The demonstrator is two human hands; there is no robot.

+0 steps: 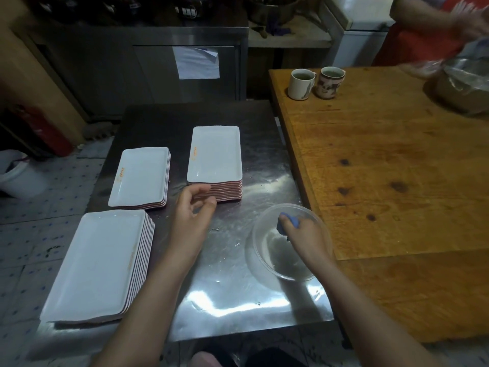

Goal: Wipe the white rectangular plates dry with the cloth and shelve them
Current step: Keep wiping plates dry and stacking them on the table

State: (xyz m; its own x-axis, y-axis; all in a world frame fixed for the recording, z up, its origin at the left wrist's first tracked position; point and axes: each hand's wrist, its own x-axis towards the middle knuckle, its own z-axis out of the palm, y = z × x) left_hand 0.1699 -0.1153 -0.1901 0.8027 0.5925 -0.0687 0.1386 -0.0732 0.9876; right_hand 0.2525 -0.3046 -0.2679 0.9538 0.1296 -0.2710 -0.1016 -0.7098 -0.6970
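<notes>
Planks of orange-brown wood form the big wooden desk (397,181) on my right, butted against the stainless steel desk (238,287) in front of me. Three stacks of white rectangular plates sit on the steel: the near-left stack (98,263), the middle stack (140,176) behind it, and the far stack (214,154) towards the centre. A clear round plastic bowl (272,250) stands at the steel's right edge. Two mugs (300,84) stand side by side at the wooden desk's far corner. My left hand (190,215) hovers at the far stack's near edge, fingers loosely curled and holding nothing. My right hand (304,234) reaches into the bowl, gripping a bunched blue cloth (287,221).
</notes>
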